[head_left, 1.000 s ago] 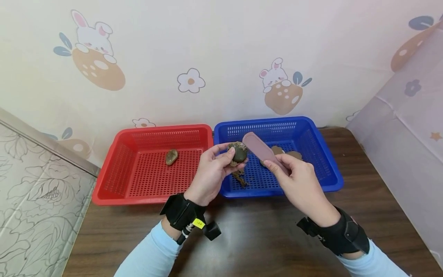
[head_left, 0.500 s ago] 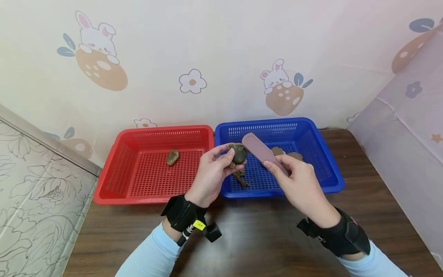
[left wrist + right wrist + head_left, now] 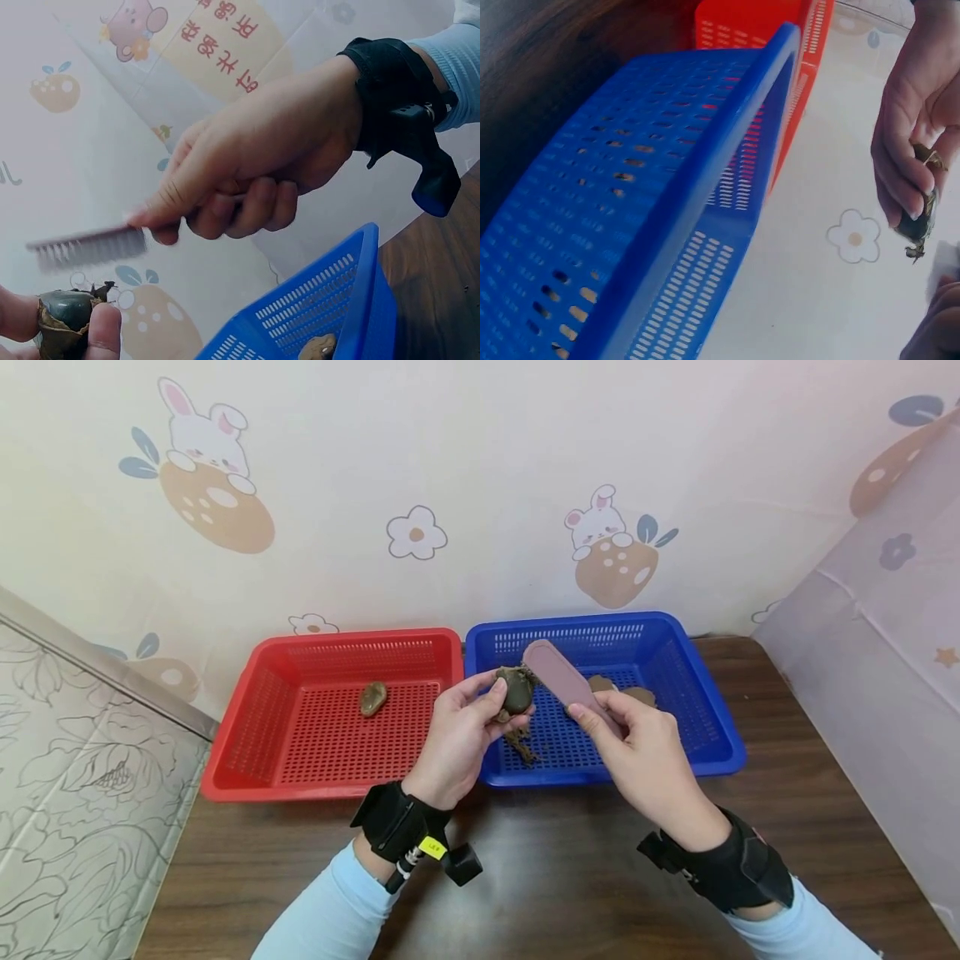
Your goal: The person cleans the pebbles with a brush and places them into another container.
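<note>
A dark, egg-shaped object [image 3: 517, 691] with brown muddy coating round its edges is gripped by my left hand [image 3: 461, 735], thumb on its near side, above the left part of the blue basket. My right hand [image 3: 648, 752] grips a pinkish brush [image 3: 558, 675] by its handle, its tip close beside the object. In the left wrist view the brush's pale bristles [image 3: 94, 251] face down, a little above the dark object [image 3: 66, 309]. Loose brown mud [image 3: 521, 747] shows below my left fingers.
The blue basket [image 3: 723, 758] holds several brown lumps [image 3: 637, 696], partly hidden by my right hand. Left of it stands a red basket [image 3: 322, 793] with one brownish-green object [image 3: 372, 698] inside. Both rest on a dark wooden table [image 3: 555, 877] against a patterned backdrop.
The brush and my right hand have shifted slightly up and left. The held object shows more of its dark surface than a second ago; my left hand stays in nearly the same place.
</note>
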`<state>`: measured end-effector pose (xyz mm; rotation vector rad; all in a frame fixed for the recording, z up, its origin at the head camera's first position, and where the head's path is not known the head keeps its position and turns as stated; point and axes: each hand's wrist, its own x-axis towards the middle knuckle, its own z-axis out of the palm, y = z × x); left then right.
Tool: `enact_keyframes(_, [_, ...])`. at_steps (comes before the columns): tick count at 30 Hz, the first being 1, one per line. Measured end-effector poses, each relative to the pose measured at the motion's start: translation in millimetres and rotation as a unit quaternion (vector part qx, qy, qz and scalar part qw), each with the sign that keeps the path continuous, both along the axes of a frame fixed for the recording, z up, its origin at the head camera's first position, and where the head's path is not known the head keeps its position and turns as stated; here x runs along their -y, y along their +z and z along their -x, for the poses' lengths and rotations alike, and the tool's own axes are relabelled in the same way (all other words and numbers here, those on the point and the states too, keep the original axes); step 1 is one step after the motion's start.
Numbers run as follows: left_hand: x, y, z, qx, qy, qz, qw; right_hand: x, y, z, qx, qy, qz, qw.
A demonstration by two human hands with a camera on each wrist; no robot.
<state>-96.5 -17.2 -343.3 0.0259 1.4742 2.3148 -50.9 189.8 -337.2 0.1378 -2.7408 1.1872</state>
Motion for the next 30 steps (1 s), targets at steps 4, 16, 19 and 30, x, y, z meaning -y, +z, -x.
enact_keyframes(4, [-0.6, 1.4, -1.0, -0.005, -0.002, 0.0, 1.0, 2.1, -0.3, -1.2, 0.001, 0.013, 0.006, 0.9999])
enact_keyframes(16, [0.0, 4.1, -2.7, -0.007, -0.024, -0.022, 0.9994, 1.3, 0.0, -1.1, -0.008, 0.01, 0.027, 0.9996])
enact_keyframes(19, [-0.4, 4.9, -2.8, -0.012, -0.025, -0.022, 0.9994, 2.1, -1.3, -0.9, -0.007, 0.016, 0.017, 0.9997])
enact_keyframes(30, [-0.1, 2.6, -1.3, -0.041, -0.003, 0.043, 0.9982, 0.1, 5.9, -0.8, -0.014, 0.015, 0.044, 0.9988])
